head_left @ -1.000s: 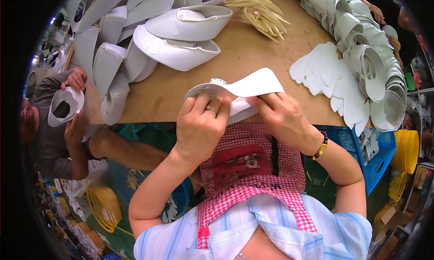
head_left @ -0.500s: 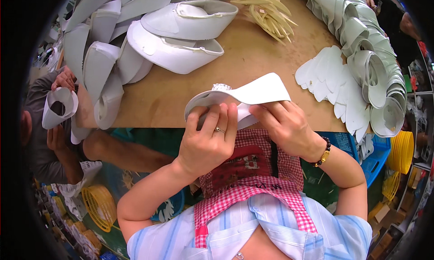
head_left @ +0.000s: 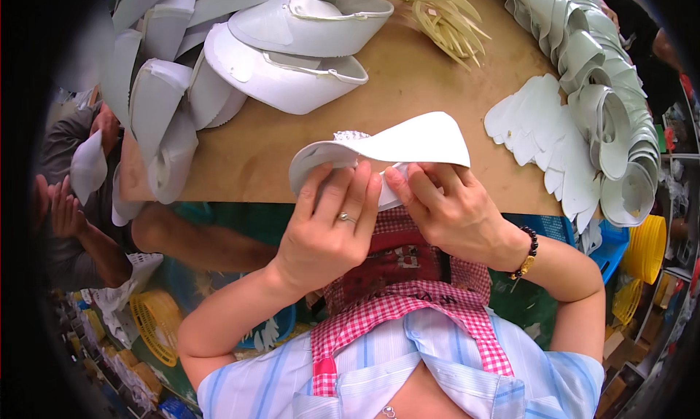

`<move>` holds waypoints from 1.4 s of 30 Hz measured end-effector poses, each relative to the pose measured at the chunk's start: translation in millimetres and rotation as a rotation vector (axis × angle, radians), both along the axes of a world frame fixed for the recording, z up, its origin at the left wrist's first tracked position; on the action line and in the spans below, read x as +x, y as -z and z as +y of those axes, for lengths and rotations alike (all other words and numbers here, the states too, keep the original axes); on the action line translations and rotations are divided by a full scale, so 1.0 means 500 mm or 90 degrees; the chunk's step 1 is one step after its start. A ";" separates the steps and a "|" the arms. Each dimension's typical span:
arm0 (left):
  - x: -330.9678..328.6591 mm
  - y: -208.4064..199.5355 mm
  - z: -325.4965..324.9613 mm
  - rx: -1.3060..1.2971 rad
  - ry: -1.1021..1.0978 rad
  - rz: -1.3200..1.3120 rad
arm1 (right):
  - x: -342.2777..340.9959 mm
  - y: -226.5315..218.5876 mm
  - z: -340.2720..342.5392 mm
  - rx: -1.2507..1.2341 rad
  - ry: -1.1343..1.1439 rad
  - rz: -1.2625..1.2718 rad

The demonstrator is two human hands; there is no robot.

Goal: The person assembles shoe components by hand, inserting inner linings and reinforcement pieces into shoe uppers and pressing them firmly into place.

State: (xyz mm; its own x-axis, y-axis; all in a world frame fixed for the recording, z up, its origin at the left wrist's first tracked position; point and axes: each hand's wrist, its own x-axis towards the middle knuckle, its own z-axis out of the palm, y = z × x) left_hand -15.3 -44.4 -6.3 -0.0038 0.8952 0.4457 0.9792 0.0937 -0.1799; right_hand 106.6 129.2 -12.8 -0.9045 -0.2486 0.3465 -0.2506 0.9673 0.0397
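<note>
Hands (head_left: 324,233) (head_left: 461,218) at brown tabletop (head_left: 437,84), green floor (head_left: 519,294) below

Bright light bleaches the white piece (head_left: 423,138) above the right hand (head_left: 463,211). Far left of it, the dark, bent edge seems blurred.

We see a brown counter (head_left: 430,91) with a flat, slightly stained top. Below it we find a green floor (head_left: 518,295), and toward the lower left we see a yellow basket (head_left: 154,324). At the right side we notice crowded shelves (head_left: 682,156) with pale edges. The light reaches the counter quite evenly.
</note>
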 end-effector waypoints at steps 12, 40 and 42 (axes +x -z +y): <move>-0.041 0.025 -0.039 0.003 0.112 0.032 | -0.005 -0.022 -0.014 0.042 -0.009 -0.051; 0.091 -0.036 0.072 -0.248 0.010 0.375 | 0.025 -0.011 0.002 0.073 0.161 0.031; 0.091 -0.034 0.074 -0.226 -0.003 0.388 | 0.032 -0.013 0.016 0.035 0.161 -0.006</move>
State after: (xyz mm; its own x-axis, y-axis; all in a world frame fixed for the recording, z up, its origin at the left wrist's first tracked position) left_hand 30.2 -7.4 10.5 0.1496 0.9874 0.0509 0.6944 -0.0683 -0.7164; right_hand 122.5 137.1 -6.3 -0.9433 -0.0321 0.3304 -0.0012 0.9956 0.0934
